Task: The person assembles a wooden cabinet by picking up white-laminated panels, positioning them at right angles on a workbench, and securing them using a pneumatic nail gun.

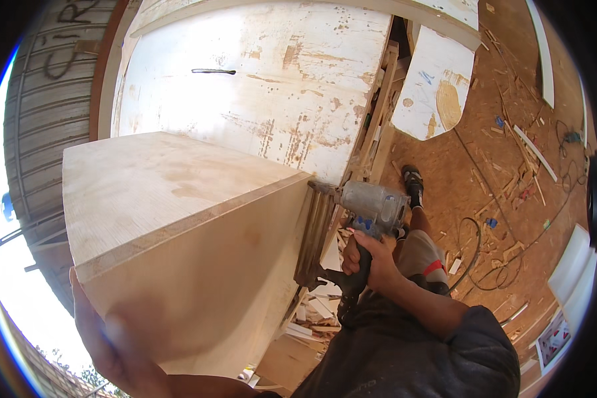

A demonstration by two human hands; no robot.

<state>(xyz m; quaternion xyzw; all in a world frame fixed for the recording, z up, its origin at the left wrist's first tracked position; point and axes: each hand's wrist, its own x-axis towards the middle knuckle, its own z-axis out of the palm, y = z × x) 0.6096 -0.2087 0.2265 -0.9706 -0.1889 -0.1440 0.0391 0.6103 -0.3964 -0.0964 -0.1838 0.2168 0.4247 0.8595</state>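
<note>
My right hand (371, 262) is closed round the handle of a grey pneumatic nail gun (375, 205). The gun's nose touches or nearly touches the right corner of a pale plywood box (192, 285), and its long nail magazine (314, 232) runs down beside the box's right edge. At the box's lower left corner, my left hand (106, 341) grips the edge, with the fingers round the outer side and the thumb on the front face. The box's top panel (179, 166) faces up. The nail gun's trigger is hidden by my fingers.
Under and behind the box is a white, stained worktable (245, 113) with a thin dark stick (213, 71) on it. A rounded white board (434, 86) juts out at the right. Wood scraps and a black hose (471, 252) lie on the brown floor (458, 179). A corrugated wall (46, 132) stands left.
</note>
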